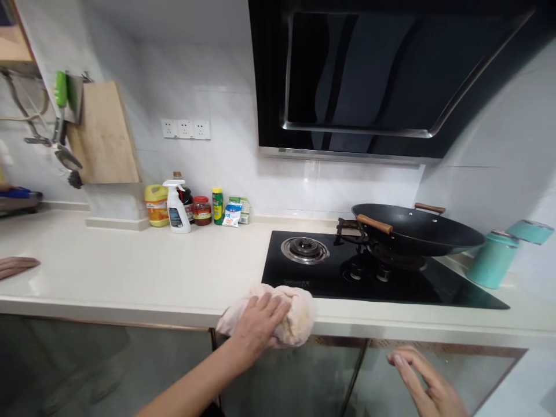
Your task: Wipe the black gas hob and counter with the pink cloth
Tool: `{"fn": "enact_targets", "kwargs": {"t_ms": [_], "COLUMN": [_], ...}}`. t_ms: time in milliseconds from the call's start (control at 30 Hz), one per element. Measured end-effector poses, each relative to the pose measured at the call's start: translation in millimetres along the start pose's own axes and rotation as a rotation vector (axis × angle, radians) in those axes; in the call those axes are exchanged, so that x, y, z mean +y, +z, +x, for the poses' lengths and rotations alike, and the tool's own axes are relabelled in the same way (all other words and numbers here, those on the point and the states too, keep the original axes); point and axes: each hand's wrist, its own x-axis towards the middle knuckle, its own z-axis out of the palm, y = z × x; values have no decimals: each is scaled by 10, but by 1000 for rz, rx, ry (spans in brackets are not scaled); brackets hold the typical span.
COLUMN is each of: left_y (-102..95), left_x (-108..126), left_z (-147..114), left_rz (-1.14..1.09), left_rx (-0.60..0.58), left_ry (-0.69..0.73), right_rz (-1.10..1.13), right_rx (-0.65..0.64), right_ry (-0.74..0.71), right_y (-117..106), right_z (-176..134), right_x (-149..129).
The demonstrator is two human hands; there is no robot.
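My left hand (256, 321) presses down on a bunched, pale pink cloth (299, 315), its fingers curled over the folds. The cloth lies across the front edge of the white countertop (200, 266) and overlaps the near left corner of the black gas stove (319, 284). Part of it hangs down over the edge. In front of the cabinet doors, my right hand (428, 382) hovers with nothing in it, thumb and fingers loosely curved with a gap between them.
A black wok (417, 229) sits on the right burner, beside a turquoise canister (493, 260). A spray bottle (177, 208), a yellow jug (157, 205) and several condiments line the wall. Another person's hand (17, 266) rests at the left. The range hood (365, 75) overhangs the stove.
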Motion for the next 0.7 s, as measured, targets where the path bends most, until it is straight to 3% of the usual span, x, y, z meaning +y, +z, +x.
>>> {"fn": "enact_targets", "kwargs": {"t_ms": [100, 200, 367, 467, 567, 700], "left_y": [-53, -188, -565, -653, -565, -313], "left_x": [-462, -830, -1101, -1063, -1070, -1400], "left_z": [-314, -569, -799, -761, -619, -308], "left_rz": [-28, -38, -75, -146, -180, -209], "left_rx": [-43, -118, -333, -424, -452, -464], "left_ry": [-132, -309, -532, -574, -608, -675], "right_rz": [23, 26, -70, -165, -268, -367], "right_rx": [-105, -176, -280, -373, -409, -488], "right_ry": [-147, -175, -139, -163, -215, -311], "right_y": [88, 132, 328, 521, 635, 565], "right_z": [201, 462, 965, 1164, 1257, 1327], "right_x": [-140, -174, -2, 147, 314, 624]}}
